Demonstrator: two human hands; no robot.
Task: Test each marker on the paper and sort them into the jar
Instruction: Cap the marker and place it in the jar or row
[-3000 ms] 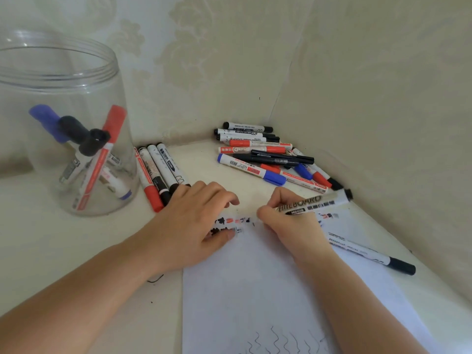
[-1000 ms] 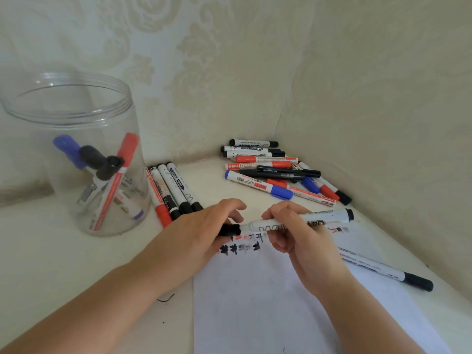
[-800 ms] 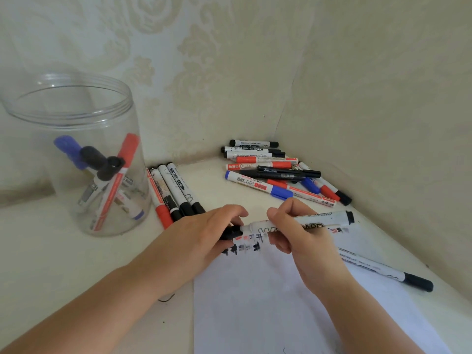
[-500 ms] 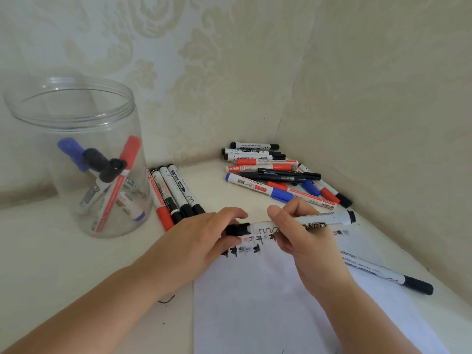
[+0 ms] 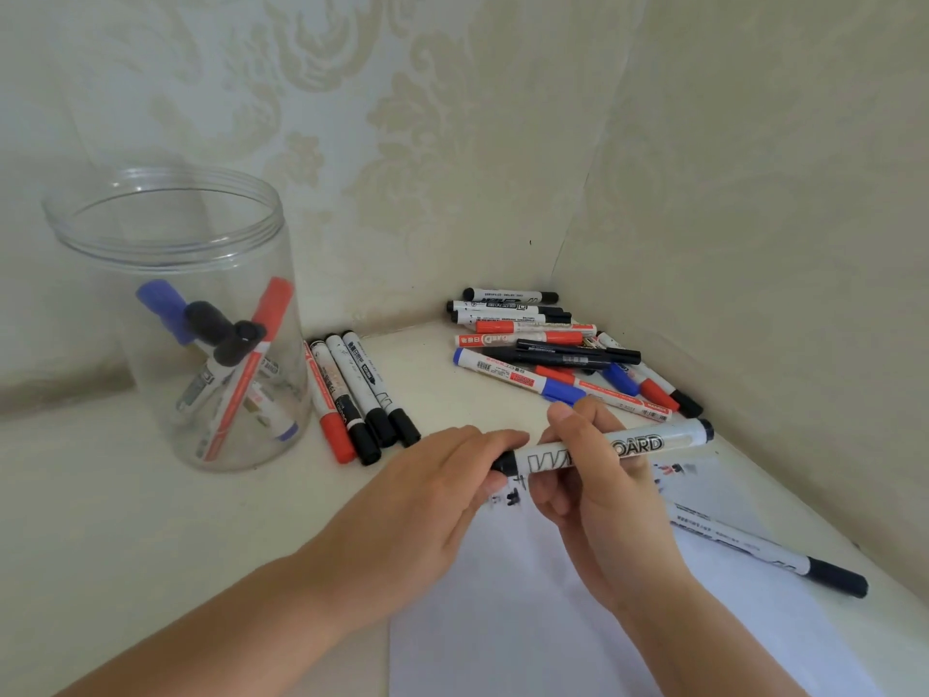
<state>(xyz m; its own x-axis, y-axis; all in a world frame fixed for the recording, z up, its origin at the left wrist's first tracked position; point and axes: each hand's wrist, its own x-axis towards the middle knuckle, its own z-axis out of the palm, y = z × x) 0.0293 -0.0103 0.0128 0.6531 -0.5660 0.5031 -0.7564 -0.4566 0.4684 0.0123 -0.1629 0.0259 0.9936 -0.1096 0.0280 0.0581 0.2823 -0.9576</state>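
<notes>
A marker (image 5: pixel 611 447) is gripped by the right hand (image 5: pixel 598 487) above the paper (image 5: pixel 578 621); its cap is pinched by the left hand (image 5: pixel 427 500); several markers are sorted into the jar (image 5: pixel 166 233); a pile (image 5: pixel 553 344) is left on the tabletop (image 5: pixel 125 535).

a: what sort of place is this looking like?
b: a home, seemingly. cream damask wallpaper (image 5: pixel 402 143) is covering both walls, which are meeting in a corner behind a plain off-white tabletop (image 5: pixel 125 520).
</notes>
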